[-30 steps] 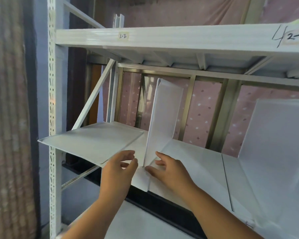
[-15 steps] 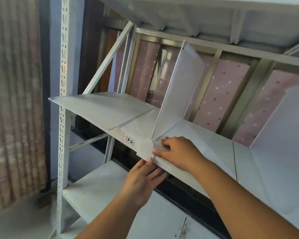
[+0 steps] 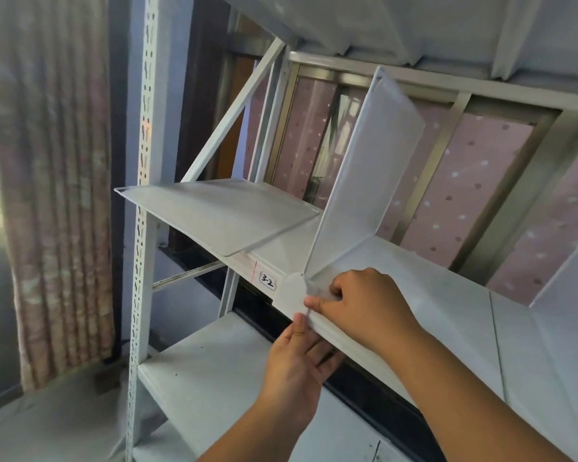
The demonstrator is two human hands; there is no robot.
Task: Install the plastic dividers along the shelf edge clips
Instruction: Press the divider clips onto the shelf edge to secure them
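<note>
A translucent white plastic divider [image 3: 364, 181] stands upright on the white shelf [image 3: 447, 295], its front foot at the shelf's front edge. My right hand [image 3: 364, 308] rests on the shelf and pinches the divider's front clip tab at the edge. My left hand [image 3: 297, 365] reaches up from below, fingers extended and touching the underside of the shelf edge under the tab. A second divider [image 3: 221, 215] lies flat on the shelf's left end, overhanging. Another upright divider [image 3: 574, 278] stands at the far right.
A white perforated upright post [image 3: 142, 228] carries the shelf, with a diagonal brace behind. A label reading 3-2 [image 3: 267, 281] sits on the shelf edge. A lower shelf [image 3: 214, 378] lies beneath. A curtain [image 3: 47, 161] hangs at the left.
The camera has dropped lower and closer. My left hand went from beside the divider to under the shelf edge; my right hand slid forward onto the divider's front tab.
</note>
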